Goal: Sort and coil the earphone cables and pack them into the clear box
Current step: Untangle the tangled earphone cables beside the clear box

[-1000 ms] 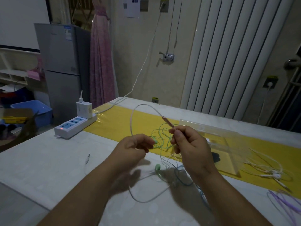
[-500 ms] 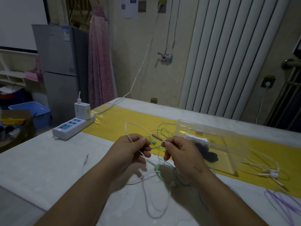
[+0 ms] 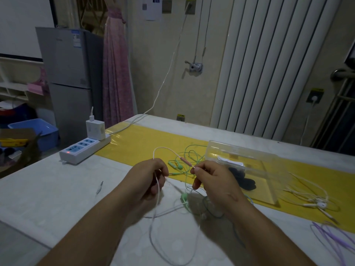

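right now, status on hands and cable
Left hand, right hand both pinch pink cable, loop between. Green earphones tangled below. Box holds black item.

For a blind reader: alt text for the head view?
The left hand grips a pale earphone cable while the right hand pinches its pinkish end, above a white table. Green earphones and a clear box lie beyond.

White power strip (image 3: 84, 150) laid on the table (image 3: 48, 189), charger (image 3: 95, 129) plugged into it, grey fridge (image 3: 71, 73) and pink curtain (image 3: 115, 73) seen behind
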Demonstrator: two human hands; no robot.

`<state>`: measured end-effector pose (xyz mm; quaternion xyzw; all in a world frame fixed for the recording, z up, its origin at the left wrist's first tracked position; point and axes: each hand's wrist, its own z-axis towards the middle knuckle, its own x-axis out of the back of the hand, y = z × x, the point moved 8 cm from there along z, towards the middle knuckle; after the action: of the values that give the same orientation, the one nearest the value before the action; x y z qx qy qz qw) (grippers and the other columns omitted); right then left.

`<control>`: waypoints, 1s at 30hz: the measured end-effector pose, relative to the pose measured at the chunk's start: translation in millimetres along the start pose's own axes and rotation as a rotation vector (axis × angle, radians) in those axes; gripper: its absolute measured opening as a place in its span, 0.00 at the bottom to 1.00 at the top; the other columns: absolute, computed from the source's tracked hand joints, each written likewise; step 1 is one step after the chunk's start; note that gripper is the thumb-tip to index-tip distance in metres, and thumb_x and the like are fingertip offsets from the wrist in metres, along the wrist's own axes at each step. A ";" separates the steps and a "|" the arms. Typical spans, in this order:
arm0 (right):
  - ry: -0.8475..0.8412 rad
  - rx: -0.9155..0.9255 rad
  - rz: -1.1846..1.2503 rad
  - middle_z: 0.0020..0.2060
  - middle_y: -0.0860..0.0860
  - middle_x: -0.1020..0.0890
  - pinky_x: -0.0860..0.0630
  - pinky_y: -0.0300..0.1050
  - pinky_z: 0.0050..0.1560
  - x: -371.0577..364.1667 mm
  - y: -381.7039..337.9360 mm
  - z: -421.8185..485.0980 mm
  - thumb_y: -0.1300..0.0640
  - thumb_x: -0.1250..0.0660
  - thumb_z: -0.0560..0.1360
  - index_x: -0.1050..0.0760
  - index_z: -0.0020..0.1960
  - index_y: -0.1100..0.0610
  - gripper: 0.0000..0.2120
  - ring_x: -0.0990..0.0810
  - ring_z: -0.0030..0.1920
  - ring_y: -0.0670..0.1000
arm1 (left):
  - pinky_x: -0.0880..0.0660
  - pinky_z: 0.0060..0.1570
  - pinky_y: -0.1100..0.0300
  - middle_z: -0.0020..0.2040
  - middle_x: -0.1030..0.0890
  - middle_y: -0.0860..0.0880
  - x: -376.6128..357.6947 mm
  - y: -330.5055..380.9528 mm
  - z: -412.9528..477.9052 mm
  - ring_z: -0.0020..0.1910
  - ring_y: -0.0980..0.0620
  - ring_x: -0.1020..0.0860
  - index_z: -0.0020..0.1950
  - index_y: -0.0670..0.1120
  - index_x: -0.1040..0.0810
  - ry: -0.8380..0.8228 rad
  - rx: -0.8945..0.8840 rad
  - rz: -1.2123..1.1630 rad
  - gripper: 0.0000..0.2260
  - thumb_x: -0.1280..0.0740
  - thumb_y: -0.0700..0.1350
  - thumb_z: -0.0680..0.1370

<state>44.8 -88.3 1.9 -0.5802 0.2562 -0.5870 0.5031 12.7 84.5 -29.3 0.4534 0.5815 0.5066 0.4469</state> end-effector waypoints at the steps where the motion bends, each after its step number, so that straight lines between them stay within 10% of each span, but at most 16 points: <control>1: 0.001 -0.002 0.006 0.29 0.49 0.17 0.33 0.43 0.34 -0.1 0.4 0.2 0.56 0.38 0.79 0.21 0.43 0.53 0.09 0.32 0.26 0.42 | 0.38 0.20 0.64 0.29 0.29 0.41 -1.1 1.4 0.0 0.22 0.49 0.34 0.40 0.39 0.26 -0.022 -0.009 -0.064 0.09 0.41 0.39 0.77; 5: -0.006 -0.036 0.052 0.32 0.49 0.16 0.34 0.43 0.35 -3.2 4.7 1.4 0.58 0.38 0.79 0.22 0.43 0.54 0.09 0.30 0.27 0.41 | 0.20 0.30 0.58 0.35 0.23 0.40 -7.8 7.6 -1.1 0.31 0.46 0.20 0.46 0.36 0.24 -0.129 -0.023 -0.304 0.07 0.41 0.35 0.80; 21: -0.256 -0.065 0.381 0.41 0.53 0.15 0.27 0.47 0.52 -28.5 -1.3 -1.8 0.61 0.40 0.80 0.20 0.39 0.52 0.15 0.19 0.46 0.51 | 0.19 0.37 0.60 0.40 0.21 0.39 -5.3 21.1 -2.0 0.39 0.45 0.17 0.48 0.38 0.26 -0.183 -0.166 -0.535 0.07 0.37 0.34 0.71; 30: 0.030 -0.038 0.611 0.27 0.50 0.34 0.46 0.37 0.23 11.6 -1.0 6.1 0.64 0.44 0.80 0.26 0.40 0.59 0.13 0.42 0.23 0.45 | 0.25 0.45 0.58 0.43 0.17 0.51 -10.3 -4.1 9.4 0.43 0.52 0.20 0.46 0.49 0.16 -0.015 -0.207 0.385 0.13 0.31 0.31 0.71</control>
<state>52.4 -96.5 8.9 -0.4770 0.4371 -0.4122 0.6415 23.6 75.8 -33.5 0.5116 0.4258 0.6361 0.3903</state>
